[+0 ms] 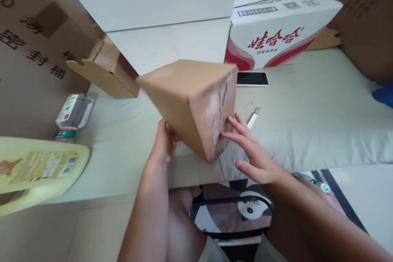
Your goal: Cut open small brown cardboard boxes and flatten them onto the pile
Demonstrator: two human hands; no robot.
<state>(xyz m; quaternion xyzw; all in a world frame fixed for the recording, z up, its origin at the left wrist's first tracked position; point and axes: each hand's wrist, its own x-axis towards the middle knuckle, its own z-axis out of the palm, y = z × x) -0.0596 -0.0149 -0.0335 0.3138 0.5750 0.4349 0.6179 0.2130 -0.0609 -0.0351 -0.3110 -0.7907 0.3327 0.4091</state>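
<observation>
A brown cardboard box [184, 90] is tilted above the front part of the pale green cloth. Its right end carries strips of shiny clear tape. My left hand [164, 141] grips the box's lower left side, with some fingers hidden beneath it. Beside the taped end, my right hand [251, 151] is open, fingers spread, its fingertips at or very near the cardboard. A white utility knife [253, 118] lies on the cloth just beyond my right hand. Farther back rests a phone [252, 78] with a dark screen.
At the back right stands a white and red carton [276, 35]. Another brown box [115, 67] with a notched flap sits back left. A plastic bottle [70, 114] and a large yellow jug [43, 168] are on the left. Big cardboard cartons [33, 28] flank both sides.
</observation>
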